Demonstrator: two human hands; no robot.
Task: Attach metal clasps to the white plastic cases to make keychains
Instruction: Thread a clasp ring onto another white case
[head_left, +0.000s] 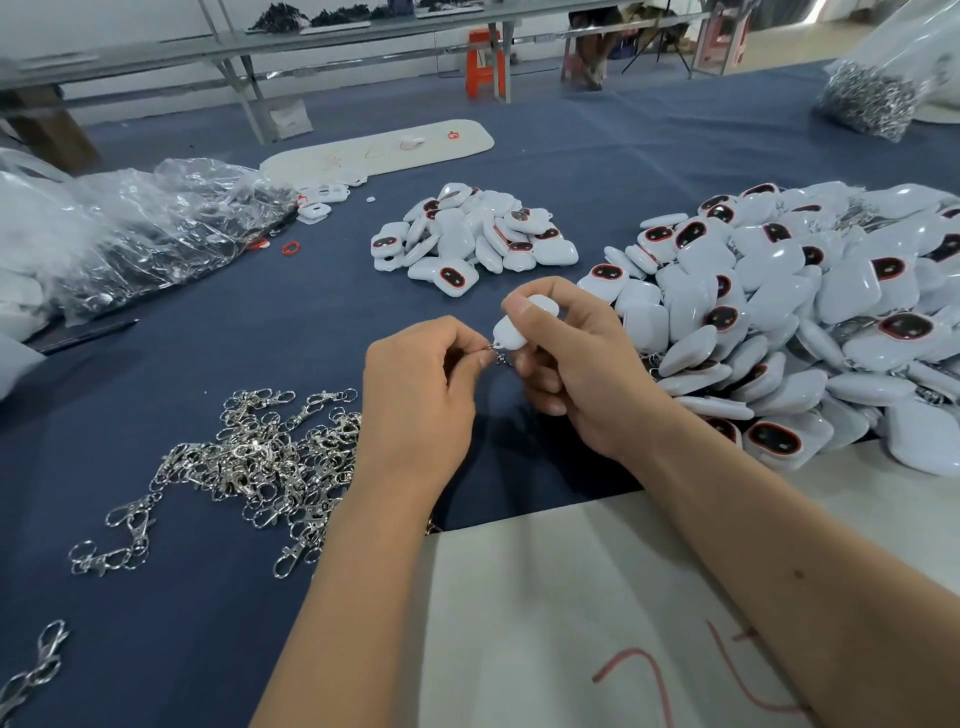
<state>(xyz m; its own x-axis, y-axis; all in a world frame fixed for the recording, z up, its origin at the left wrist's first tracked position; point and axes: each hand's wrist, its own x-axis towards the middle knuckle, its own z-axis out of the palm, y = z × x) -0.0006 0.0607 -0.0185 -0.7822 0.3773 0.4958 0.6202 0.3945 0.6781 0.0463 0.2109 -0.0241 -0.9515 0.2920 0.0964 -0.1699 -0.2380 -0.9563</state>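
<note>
Clear plastic bag (883, 78) holds metal clasps, far right corner.

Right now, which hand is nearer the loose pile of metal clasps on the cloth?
Left. The left hand is just right of the clasp pile, its wrist over the pile's edge; the right hand is farther right, holding a white case.
</note>
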